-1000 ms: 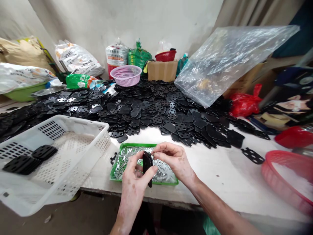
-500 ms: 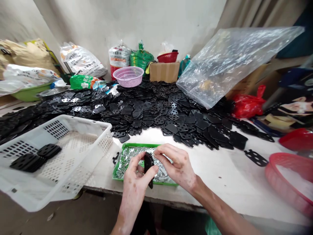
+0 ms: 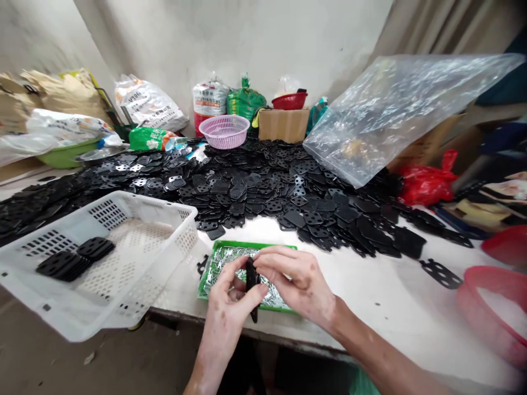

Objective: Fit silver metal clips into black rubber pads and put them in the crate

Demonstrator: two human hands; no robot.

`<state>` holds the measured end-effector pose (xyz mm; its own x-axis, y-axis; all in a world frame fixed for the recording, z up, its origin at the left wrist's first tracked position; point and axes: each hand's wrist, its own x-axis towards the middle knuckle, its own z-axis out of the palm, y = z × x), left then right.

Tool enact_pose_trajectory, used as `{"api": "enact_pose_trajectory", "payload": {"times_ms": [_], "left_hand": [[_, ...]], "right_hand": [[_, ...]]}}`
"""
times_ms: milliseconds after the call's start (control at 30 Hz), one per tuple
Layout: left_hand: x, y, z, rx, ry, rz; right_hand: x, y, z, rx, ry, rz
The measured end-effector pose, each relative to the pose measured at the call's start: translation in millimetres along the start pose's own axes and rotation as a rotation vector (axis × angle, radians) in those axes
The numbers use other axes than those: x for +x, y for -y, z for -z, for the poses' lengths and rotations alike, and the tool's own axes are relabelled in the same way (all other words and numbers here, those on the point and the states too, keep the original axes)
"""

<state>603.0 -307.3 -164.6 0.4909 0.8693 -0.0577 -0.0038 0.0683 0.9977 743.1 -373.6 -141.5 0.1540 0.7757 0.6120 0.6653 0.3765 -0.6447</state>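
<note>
Whole scene slid a bit to the right since the last shot, with the black plate (image 3: 251, 285) now more edge-on above the green tray (image 3: 247, 245) of silver metal pieces (image 3: 267, 296), left hand (image 3: 226, 323) curled tight around it and right hand (image 3: 298, 280) pinching its top edge with the fingertips. Just left of the tray, one white plastic crate (image 3: 164, 241) blocking part of the white table (image 3: 370, 307), two stacks of black plates (image 3: 78, 258) inside. Farther out, one pink basket (image 3: 224, 131), one red basket (image 3: 489, 307), one clear plastic bag (image 3: 395, 118) on a huge, uncountable heap of black plates (image 3: 255, 197), and one loose black plate (image 3: 440, 274) off on its own.
</note>
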Motion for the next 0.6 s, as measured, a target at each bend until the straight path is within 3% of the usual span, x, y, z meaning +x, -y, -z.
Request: {"api": "enact_pose_trajectory", "payload": {"times_ms": [100,200,333,433,533,600], "left_hand": [[-3,-2,6.3,-0.074,0.001,-0.021],[-2,-8,17.3,-0.233,-0.017,-0.052],[2,-26,49.1,-0.525,-0.043,-0.107],[2,-40,82.9,-0.667,-0.183,-0.097],[1,-48,114.8,-0.749,-0.253,-0.099],[7,-48,132.2,-0.797,-0.23,-0.114]], "right_hand": [[15,10,-5,0.227,-0.003,-0.281],[40,19,-16,0.381,0.103,-0.492],[78,26,-38,0.429,0.242,-0.477],[98,32,-57,0.423,0.445,-0.42],[111,38,-80,0.499,0.651,-0.466],[121,40,-97,0.588,0.683,-0.523]]}}
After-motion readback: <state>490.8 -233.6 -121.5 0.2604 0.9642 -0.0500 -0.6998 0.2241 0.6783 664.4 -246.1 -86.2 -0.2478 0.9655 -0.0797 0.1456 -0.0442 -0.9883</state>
